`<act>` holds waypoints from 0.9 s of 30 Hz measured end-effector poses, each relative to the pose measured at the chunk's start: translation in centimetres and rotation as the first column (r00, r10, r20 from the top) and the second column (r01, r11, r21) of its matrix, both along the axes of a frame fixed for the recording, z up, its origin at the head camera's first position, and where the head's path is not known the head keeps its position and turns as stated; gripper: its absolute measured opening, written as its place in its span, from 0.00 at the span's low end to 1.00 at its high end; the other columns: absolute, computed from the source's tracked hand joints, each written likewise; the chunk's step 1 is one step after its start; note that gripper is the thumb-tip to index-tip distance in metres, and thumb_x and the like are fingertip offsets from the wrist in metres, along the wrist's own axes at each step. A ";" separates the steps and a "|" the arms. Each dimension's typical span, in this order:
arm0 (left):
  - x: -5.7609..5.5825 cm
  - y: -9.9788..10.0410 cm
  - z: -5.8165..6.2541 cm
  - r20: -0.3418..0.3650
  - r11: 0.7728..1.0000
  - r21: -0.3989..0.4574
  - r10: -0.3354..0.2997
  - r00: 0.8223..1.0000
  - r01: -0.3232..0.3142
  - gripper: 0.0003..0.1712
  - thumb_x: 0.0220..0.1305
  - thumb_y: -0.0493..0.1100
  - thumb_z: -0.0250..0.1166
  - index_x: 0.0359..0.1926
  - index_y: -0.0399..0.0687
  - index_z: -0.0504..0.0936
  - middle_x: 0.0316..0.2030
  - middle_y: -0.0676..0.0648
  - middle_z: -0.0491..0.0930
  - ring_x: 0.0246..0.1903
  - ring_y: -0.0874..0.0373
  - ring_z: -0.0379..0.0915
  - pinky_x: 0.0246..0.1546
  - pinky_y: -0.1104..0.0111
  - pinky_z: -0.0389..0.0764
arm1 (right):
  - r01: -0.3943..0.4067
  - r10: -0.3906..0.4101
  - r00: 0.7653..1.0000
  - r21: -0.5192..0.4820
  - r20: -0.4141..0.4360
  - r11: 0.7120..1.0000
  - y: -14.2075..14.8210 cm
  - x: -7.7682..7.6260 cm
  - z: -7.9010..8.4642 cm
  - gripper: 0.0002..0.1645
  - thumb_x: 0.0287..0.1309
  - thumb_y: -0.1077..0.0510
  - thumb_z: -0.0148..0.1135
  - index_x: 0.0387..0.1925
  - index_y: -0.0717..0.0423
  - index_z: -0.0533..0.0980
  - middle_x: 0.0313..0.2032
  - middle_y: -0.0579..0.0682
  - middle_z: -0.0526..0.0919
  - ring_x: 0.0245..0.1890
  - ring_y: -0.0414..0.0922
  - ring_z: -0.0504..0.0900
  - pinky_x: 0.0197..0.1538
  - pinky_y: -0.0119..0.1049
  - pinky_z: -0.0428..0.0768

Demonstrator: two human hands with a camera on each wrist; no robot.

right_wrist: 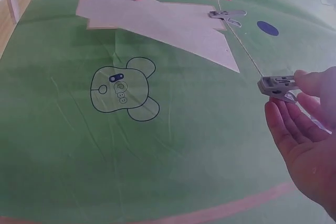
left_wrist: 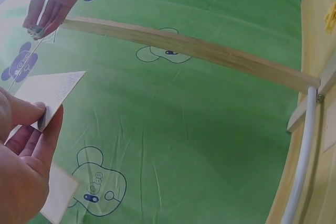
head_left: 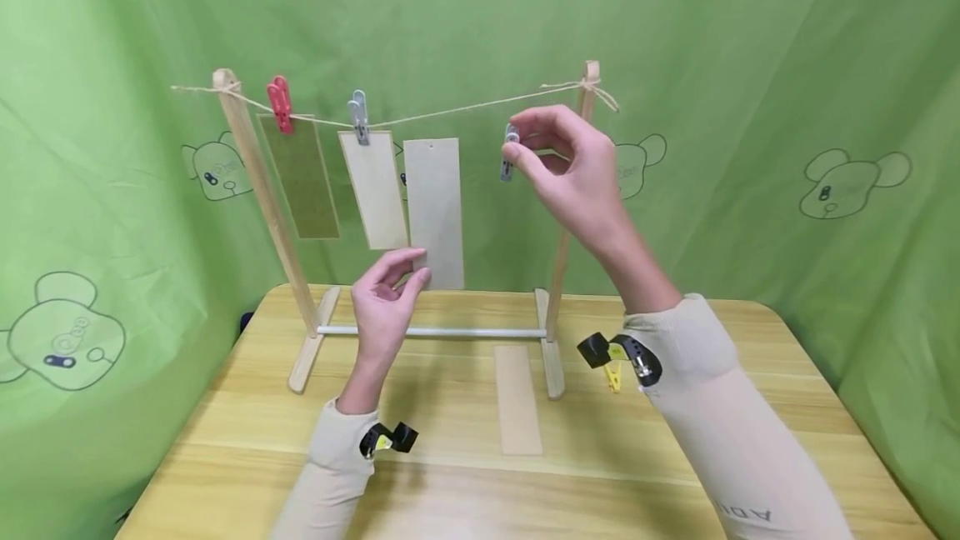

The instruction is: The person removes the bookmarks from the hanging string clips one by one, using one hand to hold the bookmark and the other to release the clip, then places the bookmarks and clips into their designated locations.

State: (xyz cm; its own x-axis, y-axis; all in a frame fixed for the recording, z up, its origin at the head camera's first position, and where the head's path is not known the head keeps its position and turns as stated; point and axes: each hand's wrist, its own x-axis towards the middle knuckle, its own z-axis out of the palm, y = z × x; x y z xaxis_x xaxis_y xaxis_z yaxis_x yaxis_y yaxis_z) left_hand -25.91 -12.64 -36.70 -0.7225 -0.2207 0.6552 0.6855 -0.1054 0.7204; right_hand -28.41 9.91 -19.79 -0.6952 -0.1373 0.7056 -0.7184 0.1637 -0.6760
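Between thumb and fingers, my left hand (head_left: 386, 298) pinches a pale rectangular card (head_left: 437, 207) near its lower left corner. The card stands upright, its top edge below the string (head_left: 457, 111), with a tiny hole near that edge. My right hand (head_left: 581, 173) pinches a grey clothespin (head_left: 507, 153) to the right of the card, apart from it. In the right wrist view this clothespin (right_wrist: 278, 83) appears near the string; whether it touches cannot be told. A second grey clothespin (head_left: 359, 119) fastens another pale card (head_left: 375, 194) to the string, and a red clothespin (head_left: 280, 105) fastens a darker card (head_left: 302, 182).
Two wooden posts (head_left: 262, 198) hold the string, joined low down by a white rod (head_left: 465, 332). A loose pale card (head_left: 518, 402) lies on the wooden table (head_left: 240, 448). A yellow clothespin (head_left: 615, 377) lies beyond the right sleeve. Green printed curtain (head_left: 480, 15) surrounds the table.
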 end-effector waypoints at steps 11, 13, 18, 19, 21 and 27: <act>0.7 -0.6 -0.4 -0.024 0.999 -0.042 -0.022 0.999 0.021 0.16 0.57 0.18 0.68 0.47 0.21 0.81 0.46 0.31 0.83 0.44 0.56 0.85 0.46 0.64 0.88 | -0.002 -0.001 0.999 -0.066 -0.044 0.998 2.7 1.2 -2.8 0.15 0.62 0.71 0.67 0.51 0.69 0.80 0.46 0.56 0.84 0.43 0.47 0.85 0.53 0.35 0.87; 0.7 -0.6 -0.6 -0.017 0.999 -0.051 -0.021 1.000 0.020 0.16 0.57 0.18 0.68 0.48 0.21 0.81 0.46 0.30 0.83 0.44 0.56 0.85 0.47 0.64 0.88 | 0.001 -0.004 0.999 -0.056 -0.046 0.998 3.3 1.3 -3.3 0.16 0.63 0.71 0.66 0.52 0.69 0.80 0.46 0.57 0.84 0.44 0.47 0.85 0.54 0.35 0.86; 0.9 -0.7 -0.9 -0.017 0.999 -0.047 0.006 1.000 -0.007 0.16 0.57 0.18 0.68 0.48 0.22 0.82 0.46 0.31 0.83 0.44 0.55 0.85 0.47 0.63 0.88 | -0.008 0.008 0.999 -0.021 -0.033 1.000 4.3 1.5 -4.9 0.17 0.63 0.73 0.64 0.54 0.69 0.79 0.47 0.58 0.84 0.46 0.47 0.84 0.56 0.36 0.85; 1.0 -0.8 -0.9 -0.020 0.999 -0.047 0.009 1.000 -0.010 0.16 0.57 0.18 0.68 0.48 0.22 0.82 0.46 0.32 0.83 0.44 0.55 0.85 0.47 0.63 0.88 | -0.010 0.010 0.999 -0.018 -0.031 1.000 4.5 1.6 -5.2 0.17 0.63 0.73 0.64 0.54 0.69 0.79 0.47 0.58 0.84 0.47 0.47 0.84 0.56 0.35 0.85; 1.0 -0.9 -0.9 -0.026 0.998 -0.055 0.009 1.000 -0.011 0.16 0.58 0.18 0.67 0.48 0.23 0.82 0.46 0.33 0.83 0.45 0.54 0.85 0.47 0.62 0.88 | -0.012 0.011 0.999 -0.018 -0.032 1.000 4.7 1.8 -5.8 0.18 0.63 0.74 0.63 0.54 0.69 0.79 0.48 0.59 0.84 0.47 0.47 0.84 0.56 0.35 0.85; 1.2 -1.2 -1.0 -0.023 0.998 -0.067 0.011 1.000 -0.013 0.16 0.57 0.18 0.68 0.48 0.22 0.81 0.47 0.33 0.82 0.46 0.54 0.84 0.48 0.63 0.88 | 0.005 -0.007 0.998 -0.029 -0.067 1.000 5.5 2.3 -7.4 0.20 0.60 0.77 0.64 0.55 0.69 0.79 0.49 0.60 0.83 0.47 0.46 0.84 0.54 0.33 0.85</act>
